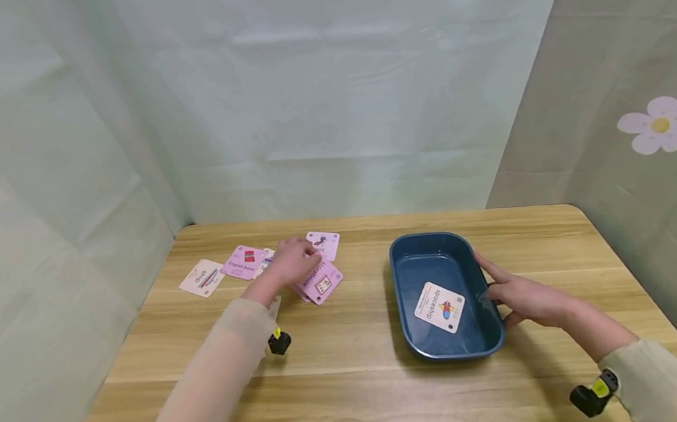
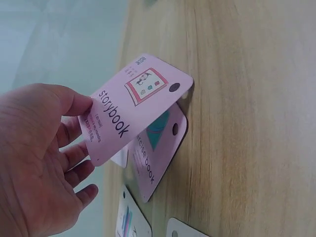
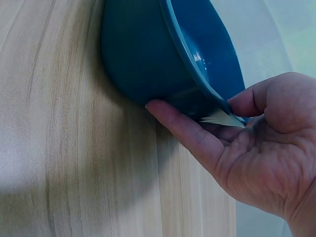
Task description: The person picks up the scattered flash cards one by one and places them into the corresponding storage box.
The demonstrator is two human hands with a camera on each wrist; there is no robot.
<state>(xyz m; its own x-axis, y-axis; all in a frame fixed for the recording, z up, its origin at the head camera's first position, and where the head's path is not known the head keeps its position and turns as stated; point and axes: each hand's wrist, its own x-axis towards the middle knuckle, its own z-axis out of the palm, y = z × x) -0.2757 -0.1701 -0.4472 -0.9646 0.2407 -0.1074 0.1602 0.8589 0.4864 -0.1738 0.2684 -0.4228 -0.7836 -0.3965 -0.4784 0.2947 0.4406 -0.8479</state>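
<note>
My left hand (image 1: pixel 291 261) pinches the edge of a pink storybook card (image 2: pixel 131 101) between thumb and fingers, tilting it up from the table. Under it lies a pink exercise book card (image 2: pixel 157 153), partly covered. On the right, my right hand (image 1: pixel 526 295) grips the right rim of a blue tray (image 1: pixel 407 300), with its thumb at the inner side and fingers along the outer wall (image 3: pixel 143 64). A white spaceship card (image 1: pixel 440 306) lies flat inside the tray.
Left of the left hand lie a white ship card (image 1: pixel 202 278) and a pink English book card (image 1: pixel 244 262). An ant card (image 1: pixel 324 244) sits just behind it. Pale curtains (image 1: pixel 326 101) hang behind the wooden table (image 1: pixel 346 391).
</note>
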